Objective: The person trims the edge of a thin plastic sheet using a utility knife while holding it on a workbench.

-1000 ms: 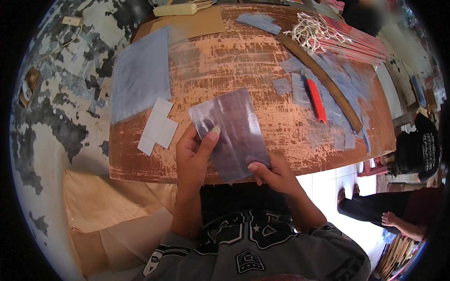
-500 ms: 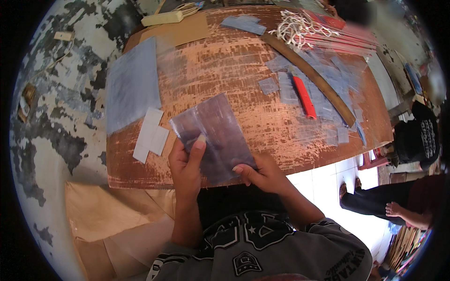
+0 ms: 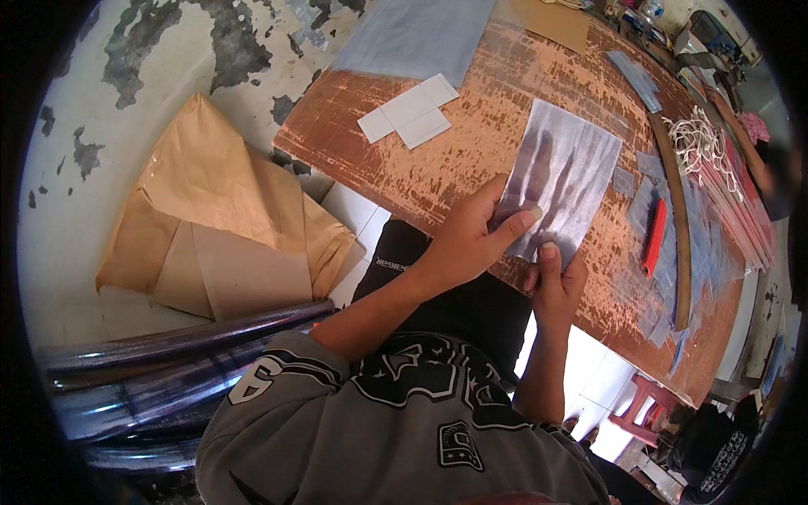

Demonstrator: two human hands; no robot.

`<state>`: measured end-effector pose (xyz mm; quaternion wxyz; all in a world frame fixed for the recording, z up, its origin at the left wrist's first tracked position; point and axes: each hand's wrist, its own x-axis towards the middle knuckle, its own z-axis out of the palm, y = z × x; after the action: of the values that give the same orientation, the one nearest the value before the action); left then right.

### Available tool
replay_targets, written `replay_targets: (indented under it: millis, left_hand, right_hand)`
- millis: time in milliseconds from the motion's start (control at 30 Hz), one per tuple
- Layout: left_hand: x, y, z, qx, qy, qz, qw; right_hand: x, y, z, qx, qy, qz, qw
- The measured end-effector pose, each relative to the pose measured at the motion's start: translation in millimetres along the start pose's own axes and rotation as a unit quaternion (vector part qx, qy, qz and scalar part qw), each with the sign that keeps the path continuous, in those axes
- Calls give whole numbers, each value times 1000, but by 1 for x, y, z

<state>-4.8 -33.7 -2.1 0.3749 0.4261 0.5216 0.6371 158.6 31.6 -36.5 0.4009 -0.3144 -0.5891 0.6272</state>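
A rectangular see-through plastic sheet [image 3: 568,168] is held up over the near part of the worn table. My left hand [image 3: 475,236] grips its lower left edge, thumb in front; the fingers behind show as dark shapes through the film. At the bottom edge my right hand [image 3: 557,282] pinches the sheet between thumb and fingers. Beyond my left hand, white cut card pieces [image 3: 412,109] lie overlapping on the table.
The brown table [image 3: 370,160] carries a large stack of clear film [image 3: 412,38], a red cutter [image 3: 655,237], a curved wooden strip [image 3: 680,252], loose plastic offcuts [image 3: 648,202] and white cords [image 3: 703,147]. To the left stand a brown paper bundle [image 3: 215,210] and shiny film rolls [image 3: 160,396].
My view has turned to the left, bringing the film rolls into sight. The sheet, still in both hands, is tilted differently and looks brighter, with fingers showing through it.
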Motion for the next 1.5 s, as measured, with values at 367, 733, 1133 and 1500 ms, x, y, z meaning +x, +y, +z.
replay_targets:
  millis: [367,733,1133,1500]
  left_hand:
    - [-3,4,17,96,71,61,991]
    - [3,-1,2,104,95,22,990]
    - [24,-2,-34,-21,56,-44,997]
    - [17,-12,-35,-75,-10,-96,992]
  right_hand:
    - [5,-8,-2,18,-38,8,999]
    - [7,-6,-4,35,-57,14,998]
    - [10,-16,-9,-48,-109,45,992]
    - [9,-11,-6,-110,-107,11,988]
